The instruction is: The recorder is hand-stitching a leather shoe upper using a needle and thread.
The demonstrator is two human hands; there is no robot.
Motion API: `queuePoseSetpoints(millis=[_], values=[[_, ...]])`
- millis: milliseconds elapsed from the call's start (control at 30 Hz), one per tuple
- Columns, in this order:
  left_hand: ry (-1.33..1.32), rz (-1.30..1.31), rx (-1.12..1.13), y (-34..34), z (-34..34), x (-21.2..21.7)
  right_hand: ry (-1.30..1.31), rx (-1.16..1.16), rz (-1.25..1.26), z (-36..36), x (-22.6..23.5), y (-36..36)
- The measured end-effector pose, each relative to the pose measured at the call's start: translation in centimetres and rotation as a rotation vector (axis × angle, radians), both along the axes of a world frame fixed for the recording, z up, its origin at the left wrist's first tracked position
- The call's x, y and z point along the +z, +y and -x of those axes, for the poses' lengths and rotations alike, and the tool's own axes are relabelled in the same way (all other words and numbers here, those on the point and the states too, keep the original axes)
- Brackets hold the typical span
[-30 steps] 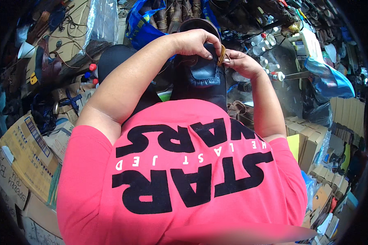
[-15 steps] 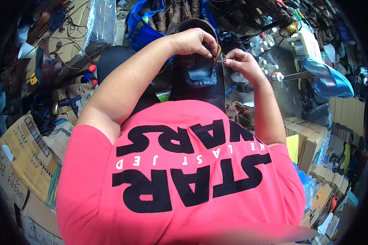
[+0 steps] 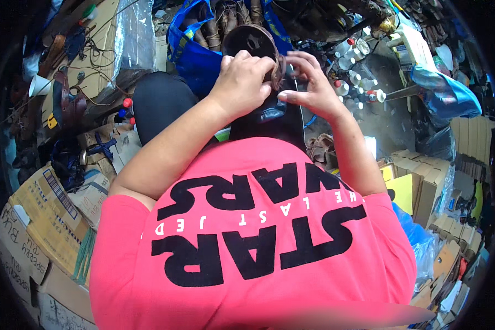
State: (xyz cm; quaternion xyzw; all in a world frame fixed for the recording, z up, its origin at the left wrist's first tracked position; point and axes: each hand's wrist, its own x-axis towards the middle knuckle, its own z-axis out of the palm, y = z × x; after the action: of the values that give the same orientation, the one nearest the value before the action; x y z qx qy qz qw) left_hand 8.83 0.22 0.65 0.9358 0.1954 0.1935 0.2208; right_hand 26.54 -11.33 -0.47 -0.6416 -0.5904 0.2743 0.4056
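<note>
A dark leather shoe (image 3: 245, 37) rests between my knees, its brown inside and rounded rim facing up past my fingers. The stitched toe is partly hidden in shadow below the hands. My left hand (image 3: 242, 82) is closed on the shoe's side edge, fingers over the rim and thumb beneath. Close by on the other side, my right hand (image 3: 312, 88) has its fingers and thumb spread, the fingertips near or against the shoe's edge. Whether they touch it I cannot tell. No lace can be made out between the hands.
Beyond the shoe stands a blue bag (image 3: 184, 60) holding several brown shoe forms. Small bottles (image 3: 357, 82) crowd the floor at the right. Cardboard boxes (image 3: 44, 214) are stacked at the left, with more cartons (image 3: 423, 176) at the right. A blue plastic bag (image 3: 448, 99) hangs at far right.
The hands have left the pinch on the thin lace at the shoe. My left hand has closed on the shoe's edge, the right fingers have spread, and more of the shoe's brown inside shows.
</note>
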Motion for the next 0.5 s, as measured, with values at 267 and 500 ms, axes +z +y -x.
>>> queuePoseSetpoints(millis=[267,500], values=[[0.180,-0.111,-0.071,0.1,0.3,0.9,-0.284,-0.117,-0.168,2.2,-2.2,1.9],[0.277,-0.083,-0.046,1.8,8.5,4.4,-0.003,-0.397,-0.144,0.4,-3.8,0.9]])
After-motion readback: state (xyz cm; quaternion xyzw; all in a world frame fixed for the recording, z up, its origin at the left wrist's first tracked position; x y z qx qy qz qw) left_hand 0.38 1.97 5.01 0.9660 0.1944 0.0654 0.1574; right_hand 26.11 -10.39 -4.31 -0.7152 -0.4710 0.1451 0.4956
